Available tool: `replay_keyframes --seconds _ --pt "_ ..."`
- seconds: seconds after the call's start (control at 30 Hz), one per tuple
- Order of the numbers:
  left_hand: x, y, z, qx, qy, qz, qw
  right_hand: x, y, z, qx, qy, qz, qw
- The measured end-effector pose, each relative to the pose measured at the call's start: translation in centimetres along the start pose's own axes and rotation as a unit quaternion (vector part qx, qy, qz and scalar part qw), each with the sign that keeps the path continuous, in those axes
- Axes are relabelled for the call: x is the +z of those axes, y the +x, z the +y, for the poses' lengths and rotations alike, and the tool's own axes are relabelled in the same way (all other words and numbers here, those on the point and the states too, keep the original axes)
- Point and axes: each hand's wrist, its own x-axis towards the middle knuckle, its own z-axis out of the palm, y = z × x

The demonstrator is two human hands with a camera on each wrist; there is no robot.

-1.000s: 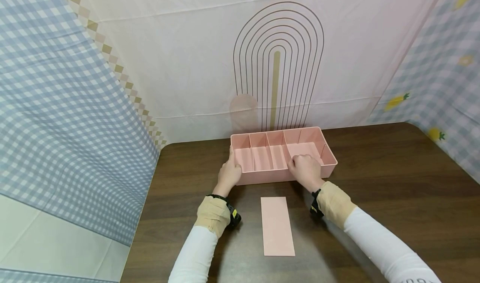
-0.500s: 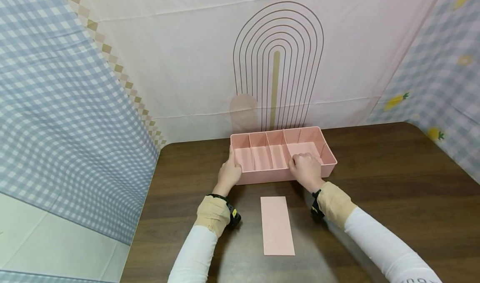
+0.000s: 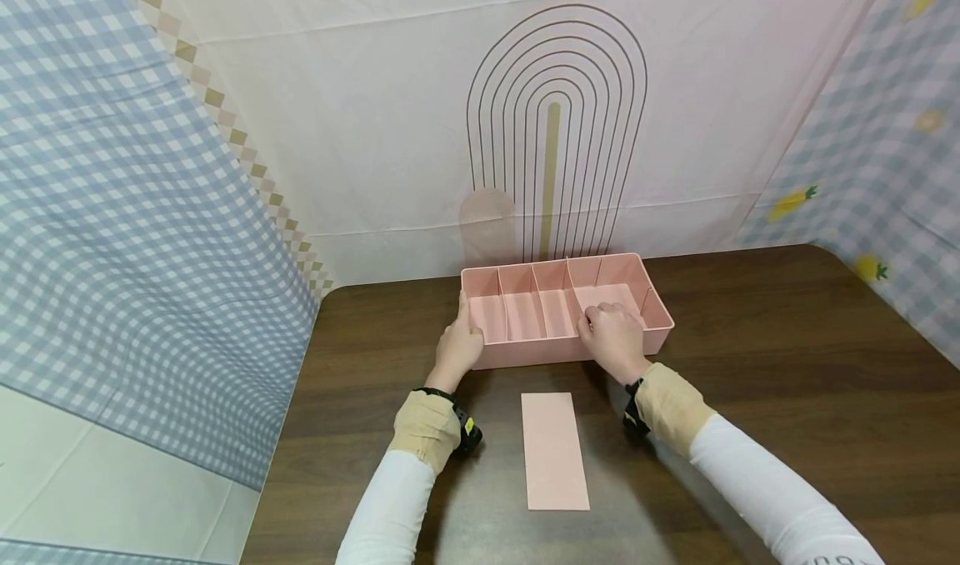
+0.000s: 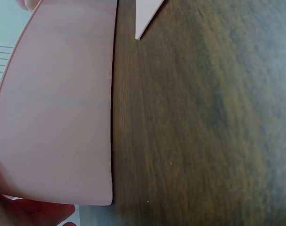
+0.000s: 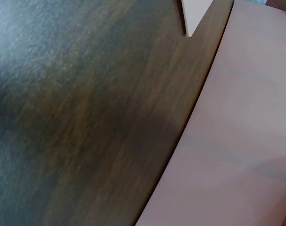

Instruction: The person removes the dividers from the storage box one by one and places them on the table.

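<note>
A pink plastic organizer box (image 3: 528, 352) stands at the back of the table, its upright dividers (image 3: 537, 302) parting it into several compartments. My left hand (image 3: 458, 345) grips the box's front left corner, with the index finger along the left side and the thumb at the front rim. At the front rim's right part, my right hand (image 3: 613, 342) has its fingers curled into the large right compartment and pinches the front end of the rightmost divider (image 3: 573, 290). The fingertips there are mostly hidden. Both wrist views show the box's front wall (image 4: 58, 108) close up.
A flat pink rectangular panel (image 3: 555, 452) lies on the dark wooden table (image 3: 757, 340) in front of the box, between the forearms. Behind the box hangs a white cloth (image 3: 375, 132) with arch lines. A blue checked cloth (image 3: 150, 215) hangs on the left.
The right hand's fingers shift very slightly at the divider. The left hand, the box and the loose panel stay where they were.
</note>
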Motion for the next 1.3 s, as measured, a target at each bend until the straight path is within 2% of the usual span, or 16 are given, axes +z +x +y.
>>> replay_keyframes --seconds 0.53,1.3 --pt "0.1 0.0 0.1 -0.015 -0.005 -0.012 0.9998 0.0 0.0 -0.1 0.011 0.009 0.015 1.000" --pt "0.0 0.0 0.0 -0.008 -0.007 -0.001 0.9999 -1.4 1.0 -0.6 0.023 0.028 0.015 0.999"
